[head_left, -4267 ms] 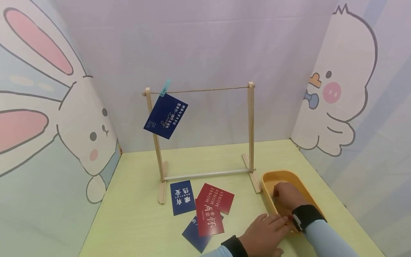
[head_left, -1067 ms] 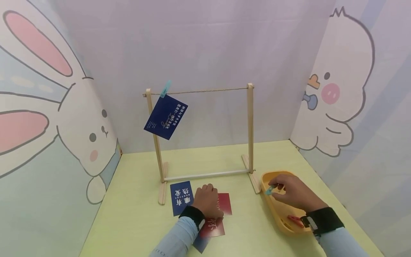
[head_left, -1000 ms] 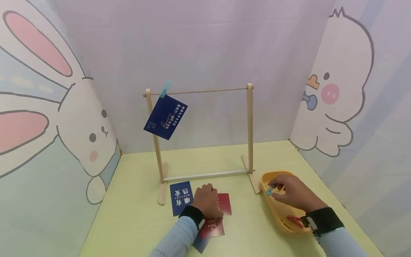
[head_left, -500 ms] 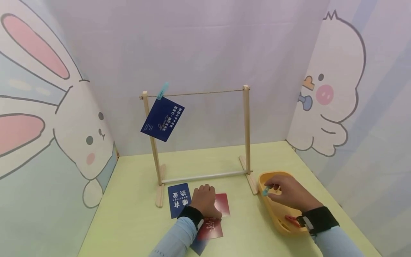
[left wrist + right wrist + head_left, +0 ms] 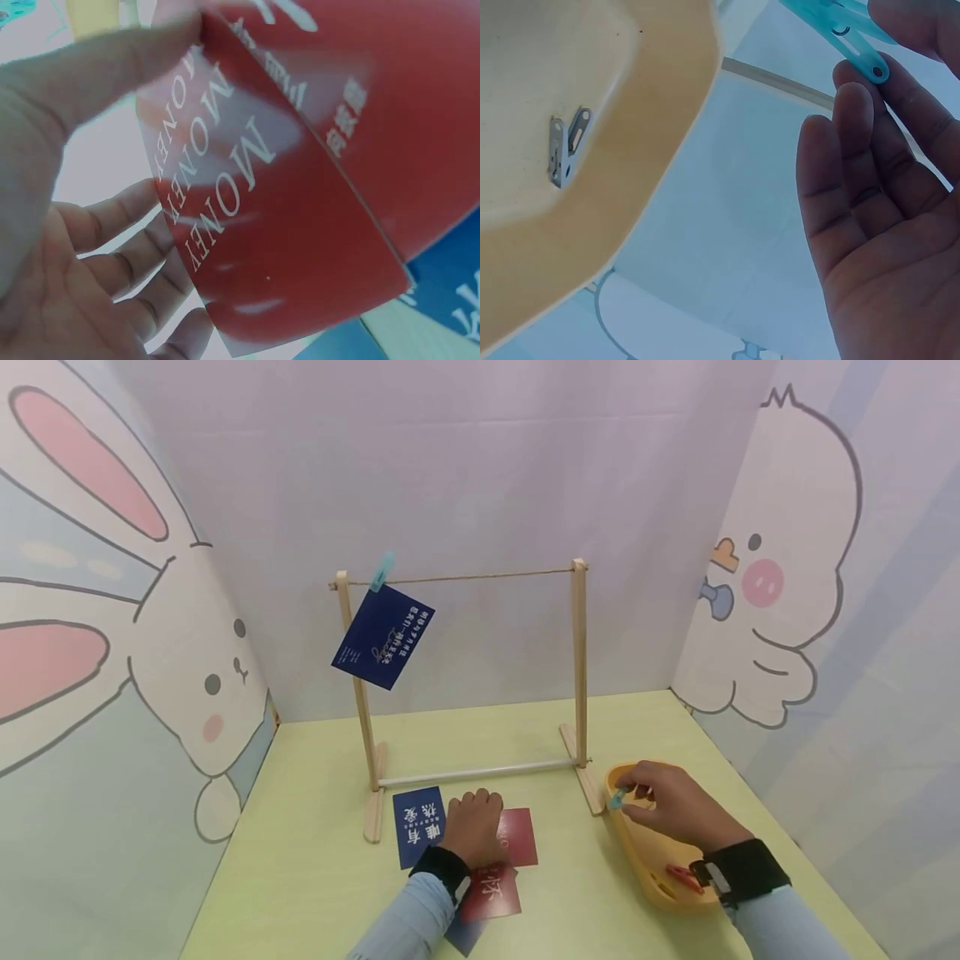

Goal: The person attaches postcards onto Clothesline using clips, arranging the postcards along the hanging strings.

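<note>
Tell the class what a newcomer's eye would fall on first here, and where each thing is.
Probably the tilted navy card, hanging from a light-blue clip near the left end of the rope. The big cartoon rabbit on the left wall rivals it. Next, perhaps, comes the right hand, pinching a second clip at the yellow tray.

Both hands are bare, the left hand (image 5: 474, 827) and the right hand (image 5: 678, 806). The left sleeve (image 5: 408, 918) and the right sleeve (image 5: 787, 922) are long and light blue. The left band (image 5: 435, 865) and right band (image 5: 753, 870) are wide, black wrist straps. Each band has a small grey piece on its side.
</note>
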